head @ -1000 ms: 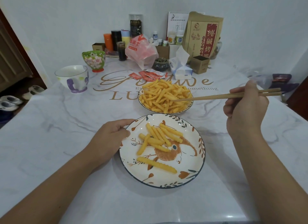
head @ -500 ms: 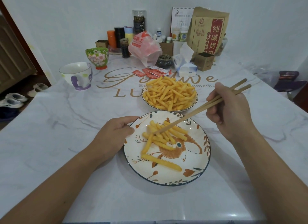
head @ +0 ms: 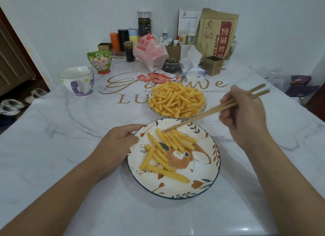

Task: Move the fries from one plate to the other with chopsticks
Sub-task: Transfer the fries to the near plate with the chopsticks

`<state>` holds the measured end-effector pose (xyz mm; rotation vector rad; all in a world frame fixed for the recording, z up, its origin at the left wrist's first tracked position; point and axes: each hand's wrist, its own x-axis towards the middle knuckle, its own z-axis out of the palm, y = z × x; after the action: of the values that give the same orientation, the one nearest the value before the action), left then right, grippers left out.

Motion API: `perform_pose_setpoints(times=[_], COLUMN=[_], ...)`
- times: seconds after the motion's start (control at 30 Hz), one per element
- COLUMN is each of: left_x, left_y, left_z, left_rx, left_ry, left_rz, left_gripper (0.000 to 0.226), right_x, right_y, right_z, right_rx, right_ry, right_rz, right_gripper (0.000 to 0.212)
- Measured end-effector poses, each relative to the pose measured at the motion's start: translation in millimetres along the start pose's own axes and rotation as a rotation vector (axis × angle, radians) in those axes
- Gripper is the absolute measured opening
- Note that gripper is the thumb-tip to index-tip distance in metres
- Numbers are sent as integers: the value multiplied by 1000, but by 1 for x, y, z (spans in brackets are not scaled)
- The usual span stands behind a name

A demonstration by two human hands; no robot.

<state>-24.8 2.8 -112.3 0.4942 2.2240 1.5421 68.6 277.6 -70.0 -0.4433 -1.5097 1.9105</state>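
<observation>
A near plate (head: 202, 188) painted with a rabbit holds several crinkle fries (head: 168, 148). Behind it a smaller far plate (head: 204, 107) carries a heaped pile of fries (head: 175, 100). My right hand (head: 244, 116) grips wooden chopsticks (head: 211, 111). Their tips reach down and left to the top of the fries on the near plate. My left hand (head: 117, 144) holds the near plate's left rim, fingers curled at the edge. No fry hangs between the chopstick tips.
A white mug (head: 77, 80) and a flowered green cup (head: 100, 60) stand at the left. Sauce packets (head: 156, 76), a tissue pack (head: 192, 68), a red bag (head: 151, 51), jars and a brown paper bag (head: 218, 35) crowd the back by the wall.
The chopsticks swung from the far plate's fries down to the near plate. Their tips now rest at the top of the near fries. My left hand stayed on the rim.
</observation>
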Motion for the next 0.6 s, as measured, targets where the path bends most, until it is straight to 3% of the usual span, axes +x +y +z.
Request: perform_pose_setpoints(times=[0.13, 0.3, 0.6], left_x=[0, -1, -1], left_y=[0, 2, 5], left_z=[0, 0, 1], left_rx=[17, 26, 21], left_ry=[2, 0, 2], left_rz=[-2, -13, -9], left_gripper=[50, 48, 50], right_x=[6, 0, 9], right_y=[-6, -4, 2], right_z=[-11, -11, -7], right_rx=[51, -67, -218], right_ry=[211, 193, 205], right_rz=[-190, -430, -399], right_gripper=[45, 42, 41])
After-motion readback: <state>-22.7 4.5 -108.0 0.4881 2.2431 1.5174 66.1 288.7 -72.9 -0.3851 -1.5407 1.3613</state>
